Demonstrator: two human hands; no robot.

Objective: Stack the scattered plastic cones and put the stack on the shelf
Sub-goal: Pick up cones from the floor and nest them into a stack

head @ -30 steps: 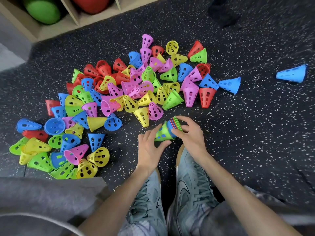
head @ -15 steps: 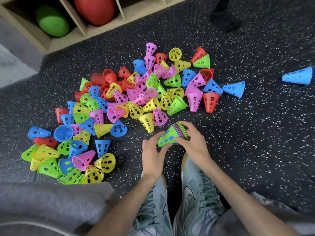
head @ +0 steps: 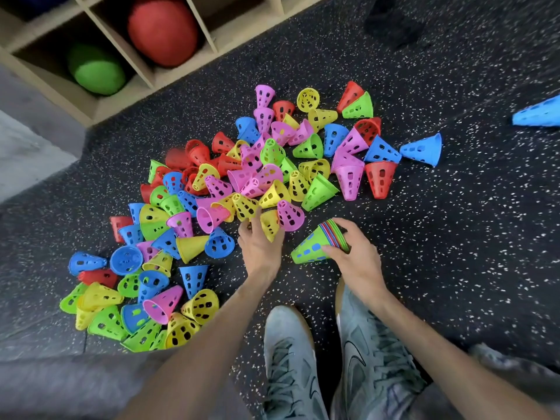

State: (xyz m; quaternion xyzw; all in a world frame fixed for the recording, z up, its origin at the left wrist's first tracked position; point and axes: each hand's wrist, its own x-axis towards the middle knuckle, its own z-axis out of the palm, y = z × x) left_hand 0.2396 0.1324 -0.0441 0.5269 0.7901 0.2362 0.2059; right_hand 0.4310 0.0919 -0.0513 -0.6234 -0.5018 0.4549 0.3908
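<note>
Your right hand [head: 356, 262] grips the stack of nested cones [head: 318, 247] by its wide end, fingers and thumb curled round the layered rims; the stack lies tilted on its side just above the speckled black floor [head: 454, 237], its narrow green tip pointing left toward your other hand. Your left hand [head: 259, 247] reaches into the near edge of the loose pile of cones [head: 242, 192], and its fingers curl round a yellow cone [head: 269, 224] that points down toward you, with a pink cone [head: 289, 215] touching it on the right. The pile spreads from the floor in front of your 2 grey shoes [head: 291, 365] up toward the wooden shelf [head: 212, 34] at the top left. 1 blue cone [head: 422, 150] lies just off the pile's right edge, and another blue cone [head: 539, 113] lies well apart at the right border. The shelf's lower compartments hold a red ball [head: 162, 28] and a green ball [head: 95, 69], each in its own compartment.
</note>
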